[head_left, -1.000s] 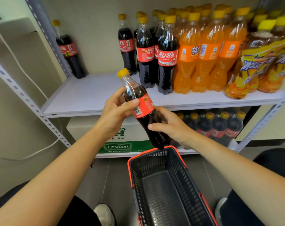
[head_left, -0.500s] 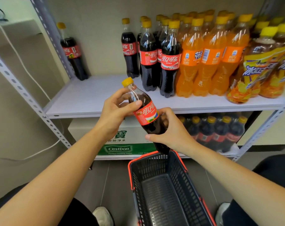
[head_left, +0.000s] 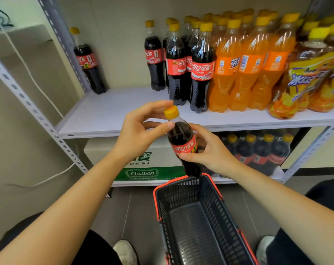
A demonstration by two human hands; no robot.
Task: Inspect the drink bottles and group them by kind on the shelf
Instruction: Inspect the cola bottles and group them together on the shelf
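1. Head view, what you hold: a cola bottle (head_left: 182, 138) with a red label and a yellow cap (head_left: 171, 111). It is in the air in front of the shelf (head_left: 112, 111) and above the near end of the basket (head_left: 191, 217), tilted with the cap leaning to your left.
2. Your left hand (head_left: 137, 134): fingers (head_left: 154, 107) curled about the top of the bottle, thumb pressed to the neck just under the cap, forefinger arched behind the cap.
3. Your right hand (head_left: 210, 152): wrapped round the body at the label, thumb across the front, gripping it.
4. On the shelf: a group of cola bottles (head_left: 201, 73) stands upright, touching the orange soda bottles (head_left: 244, 73) to its right. The iced tea bottles (head_left: 305, 73) are furthest right.
5. One lone cola bottle (head_left: 87, 62) stands at the back left corner, well apart from the group.
6. Lower shelf: a water carton (head_left: 143, 169) on the left, a pack of cola (head_left: 258, 150) on the right.
7. The basket sits on the floor between your feet.
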